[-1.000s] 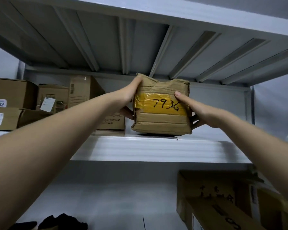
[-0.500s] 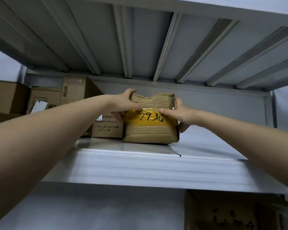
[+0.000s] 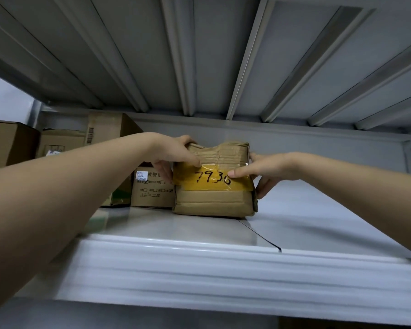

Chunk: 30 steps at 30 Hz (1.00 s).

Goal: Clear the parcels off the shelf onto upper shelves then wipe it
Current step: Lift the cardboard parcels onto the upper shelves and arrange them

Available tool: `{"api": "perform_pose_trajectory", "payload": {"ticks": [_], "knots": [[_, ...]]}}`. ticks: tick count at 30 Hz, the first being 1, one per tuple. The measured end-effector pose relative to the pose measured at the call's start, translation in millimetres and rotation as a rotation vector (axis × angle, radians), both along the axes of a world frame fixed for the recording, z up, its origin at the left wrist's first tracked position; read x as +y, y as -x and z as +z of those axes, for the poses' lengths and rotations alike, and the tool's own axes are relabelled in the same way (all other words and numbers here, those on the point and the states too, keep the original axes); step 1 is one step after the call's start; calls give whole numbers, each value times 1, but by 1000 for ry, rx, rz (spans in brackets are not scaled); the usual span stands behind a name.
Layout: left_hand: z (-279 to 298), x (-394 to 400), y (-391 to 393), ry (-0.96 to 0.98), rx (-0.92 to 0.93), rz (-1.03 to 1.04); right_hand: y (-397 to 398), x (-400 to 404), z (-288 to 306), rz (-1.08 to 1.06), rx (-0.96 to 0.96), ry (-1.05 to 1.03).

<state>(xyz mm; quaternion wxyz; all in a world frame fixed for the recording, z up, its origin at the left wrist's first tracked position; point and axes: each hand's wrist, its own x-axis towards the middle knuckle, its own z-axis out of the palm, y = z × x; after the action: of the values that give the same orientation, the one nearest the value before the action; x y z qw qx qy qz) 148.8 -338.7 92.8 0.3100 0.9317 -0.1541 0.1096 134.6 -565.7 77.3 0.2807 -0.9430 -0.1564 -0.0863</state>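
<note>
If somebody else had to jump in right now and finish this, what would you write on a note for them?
Left hand: grips the top left corner of the parcel.
Right hand: holds the parcel's right side, thumb across the yellow tape marked 7936.
Where: the parcel sits on the upper shelf, right of a printed box, apparently touching it. More boxes stand further left.
Done: this parcel is up on the shelf.
Left: let go of it, move up any parcels that remain below (out of view here), then wipe the cleared shelf.
</note>
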Motion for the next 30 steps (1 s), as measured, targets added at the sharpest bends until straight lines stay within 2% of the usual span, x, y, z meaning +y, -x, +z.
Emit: {"api": "perform_pose_trajectory", "payload": {"ticks": [12, 18, 23, 30], "knots": [[-9, 2, -2, 16, -95, 24, -10, 4, -28, -3, -142, -112], [-18, 1, -5, 38, -146, 5, -17, 9, -40, -103, -195, -165], [-27, -3, -4, 41, -125, 10, -17, 9, -46, -102, -132, -166], [-34, -10, -6, -26, -266, 110, -24, 15, -53, -165, -211, -182]]}}
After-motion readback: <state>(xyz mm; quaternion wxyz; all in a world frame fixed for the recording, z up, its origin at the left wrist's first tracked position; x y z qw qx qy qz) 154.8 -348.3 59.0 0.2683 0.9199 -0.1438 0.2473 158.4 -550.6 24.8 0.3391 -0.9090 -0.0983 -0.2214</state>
